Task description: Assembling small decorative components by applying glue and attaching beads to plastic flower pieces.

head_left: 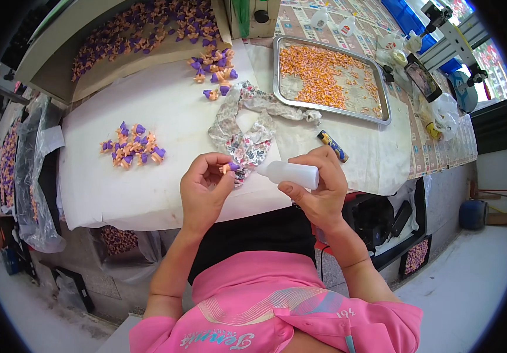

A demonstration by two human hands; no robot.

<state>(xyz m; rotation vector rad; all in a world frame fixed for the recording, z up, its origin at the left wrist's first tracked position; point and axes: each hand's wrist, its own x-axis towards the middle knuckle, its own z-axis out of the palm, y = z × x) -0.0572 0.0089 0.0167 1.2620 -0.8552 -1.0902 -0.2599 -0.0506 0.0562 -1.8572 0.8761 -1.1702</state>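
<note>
Between thumb and fingers, my left hand (202, 191) pinches a small figurine (229, 168) in peach and purple. My right hand (324, 185) is wrapped round a white squeeze bottle (293, 174), held nearly level with its narrow nozzle pointing left at the figurine. Whether the nozzle touches it I cannot tell. Behind both hands a crumpled floral cloth (247, 144) lies on the white table covering. To the left is a loose pile of similar peach and purple figurines (131, 145).
A metal tray (387, 112) of small orange and white pieces stands at the back right. Near it lies a dark blue and yellow tube (332, 146). An open-fronted box (47, 65) with many figurines is at the back left. A phone (423, 77) is mounted far right.
</note>
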